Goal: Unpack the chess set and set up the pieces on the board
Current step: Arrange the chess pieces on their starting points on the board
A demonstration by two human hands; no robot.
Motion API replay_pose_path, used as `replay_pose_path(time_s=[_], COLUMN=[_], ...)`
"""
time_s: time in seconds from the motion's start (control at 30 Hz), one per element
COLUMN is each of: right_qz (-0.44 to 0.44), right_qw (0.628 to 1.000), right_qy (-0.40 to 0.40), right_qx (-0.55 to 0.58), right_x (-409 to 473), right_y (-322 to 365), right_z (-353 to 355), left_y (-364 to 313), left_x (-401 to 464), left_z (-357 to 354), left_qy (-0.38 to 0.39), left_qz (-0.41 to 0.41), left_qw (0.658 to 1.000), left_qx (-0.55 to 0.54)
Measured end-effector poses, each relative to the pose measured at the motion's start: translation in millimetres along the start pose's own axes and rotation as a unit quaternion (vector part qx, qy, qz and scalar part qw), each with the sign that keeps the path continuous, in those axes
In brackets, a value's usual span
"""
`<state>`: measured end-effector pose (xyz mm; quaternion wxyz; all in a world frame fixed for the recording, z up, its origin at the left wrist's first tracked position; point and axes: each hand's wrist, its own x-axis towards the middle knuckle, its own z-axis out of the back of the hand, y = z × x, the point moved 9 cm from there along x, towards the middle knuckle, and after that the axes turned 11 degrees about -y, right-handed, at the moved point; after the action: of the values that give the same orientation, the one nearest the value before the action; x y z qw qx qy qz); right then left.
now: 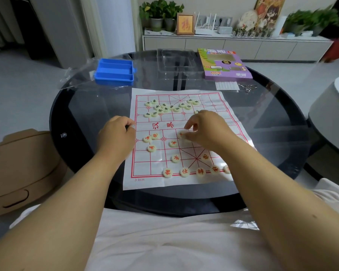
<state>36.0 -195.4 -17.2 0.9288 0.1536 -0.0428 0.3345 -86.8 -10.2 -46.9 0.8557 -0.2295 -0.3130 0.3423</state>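
A white paper board (145, 173) with a red grid lies on the round glass table. Several cream discs with dark characters (165, 107) are bunched at its far side. Cream discs with red characters are scattered on the near half, and a row of them (184, 171) sits along the near edge. My right hand (205, 130) hovers over the middle of the board, fingertips pinching a red-marked piece (181, 134). My left hand (118, 133) rests at the board's left edge, fingers curled; whether it holds a piece is hidden.
An empty blue plastic tray (115, 72) stands at the far left of the table, a clear plastic insert (176, 61) behind the board, and a purple box (224, 64) at the far right. A brown cardboard box (18, 169) sits to my left, a white stool (333, 114) to the right.
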Motion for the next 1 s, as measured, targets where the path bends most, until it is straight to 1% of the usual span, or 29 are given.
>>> replay_pose_path(time_s=[0.1, 0.27, 0.33, 0.4, 0.43, 0.5, 0.57, 0.63, 0.87, 1.0], right_qz=[0.008, 0.021, 0.030, 0.041, 0.054, 0.096, 0.141, 0.166, 0.191, 0.190], right_qw=[0.999, 0.998, 1.000, 0.995, 0.990, 0.983, 0.980, 0.979, 0.976, 0.976], right_qy=[0.023, 0.024, -0.004, -0.028, -0.025, 0.003, 0.027, 0.038, 0.052, 0.054], right_qx=[-0.030, -0.047, -0.004, 0.088, 0.126, 0.154, 0.138, 0.116, 0.093, 0.091], right_x=[5.6, 9.8, 6.7, -3.7, -12.0, -31.5, -50.2, -62.1, -71.2, -72.2], right_y=[6.8, 10.5, 14.6, 25.8, 35.0, 57.2, 75.8, 85.5, 92.3, 92.3], right_z=[-12.1, -14.3, -6.1, 6.5, 11.5, 13.3, 6.7, -3.3, -19.2, -21.6], left_y=[0.9, 2.2, 2.6, 1.4, 0.4, -0.8, -1.2, -0.9, 0.2, 1.1], left_x=[-0.1, 0.6, 0.8, 0.8, 0.9, 1.2, 1.4, 1.2, 1.2, 1.0], left_z=[-1.6, -2.3, -2.2, -1.7, -1.1, -0.1, 0.6, 0.7, 0.2, -0.1], left_qy=[0.005, 0.008, 0.008, 0.006, 0.004, -0.002, -0.006, -0.004, -0.003, 0.000], left_qz=[0.002, 0.005, 0.006, 0.003, 0.000, -0.005, -0.007, -0.004, -0.002, 0.001], left_qw=[1.000, 1.000, 1.000, 1.000, 1.000, 1.000, 1.000, 1.000, 1.000, 1.000], left_qx=[-0.008, -0.012, -0.013, -0.010, -0.008, -0.005, -0.005, -0.007, -0.006, -0.009])
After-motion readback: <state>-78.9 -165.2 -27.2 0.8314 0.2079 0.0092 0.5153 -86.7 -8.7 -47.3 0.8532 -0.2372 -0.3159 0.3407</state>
